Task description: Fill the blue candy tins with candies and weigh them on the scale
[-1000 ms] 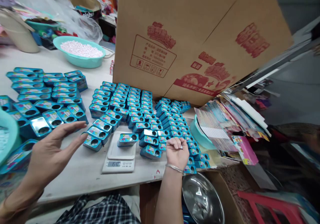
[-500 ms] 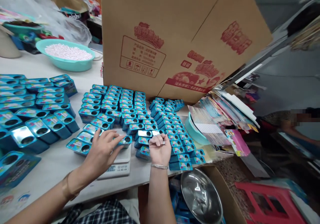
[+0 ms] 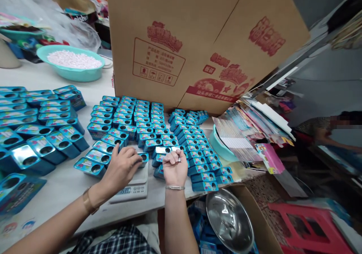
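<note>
My left hand (image 3: pixel 121 167) is over a small blue tin (image 3: pixel 144 159) with a round hole in its top. Its bent fingers close around the tin's left end and hide much of it. The tin sits on a white digital scale (image 3: pixel 132 190) with a lit display. My right hand (image 3: pixel 175 167) is turned palm up beside it, fingers curled in and a ring showing. Whatever lies inside those fingers is hidden. Just behind both hands stand rows of similar blue tins (image 3: pixel 147 136).
More blue tins (image 3: pixel 46 148) cover the table's left side. A turquoise bowl (image 3: pixel 82 74) holds white pellets. Behind the rows rises a large cardboard box (image 3: pixel 169 5). A metal bowl (image 3: pixel 229 220) lies below the right table edge, near a red stool (image 3: pixel 305 223). Another person sits far right.
My left hand has shifted slightly right over the tin, and its thumb has gone from sight. My right hand has moved a little left, still curled. The view has shifted slightly.
</note>
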### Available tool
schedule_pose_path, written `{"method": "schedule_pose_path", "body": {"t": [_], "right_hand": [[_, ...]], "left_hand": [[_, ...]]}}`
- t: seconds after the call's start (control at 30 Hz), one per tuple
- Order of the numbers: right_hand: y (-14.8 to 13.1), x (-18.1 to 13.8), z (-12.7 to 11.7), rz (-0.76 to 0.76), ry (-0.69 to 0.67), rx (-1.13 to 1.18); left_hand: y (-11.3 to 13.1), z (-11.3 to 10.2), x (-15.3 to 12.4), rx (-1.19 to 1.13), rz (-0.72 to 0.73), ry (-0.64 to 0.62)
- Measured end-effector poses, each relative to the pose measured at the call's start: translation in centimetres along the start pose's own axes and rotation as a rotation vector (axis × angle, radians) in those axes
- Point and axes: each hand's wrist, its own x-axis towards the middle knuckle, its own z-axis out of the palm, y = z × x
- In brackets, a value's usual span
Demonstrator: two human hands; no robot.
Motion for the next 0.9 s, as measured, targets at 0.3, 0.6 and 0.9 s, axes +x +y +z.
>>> {"method": "schedule_pose_path", "body": {"t": [0.3,0.6,0.9], "right_hand": [[4.8,-1.3,0.6,0.252,-0.005,-0.099],[-0.3,-1.4,0.0,0.048,0.025,-0.035],[-1.6,-1.5,0.1,-0.064,-0.055,-0.161]], "left_hand": [[4.7,-2.7,1.2,-0.188,0.118,0.15],[0.4,-4.4,1.3,-0.22,-0.159,0.23],[0.4,-1.0,0.3,-0.165,-0.118,0.017]]}}
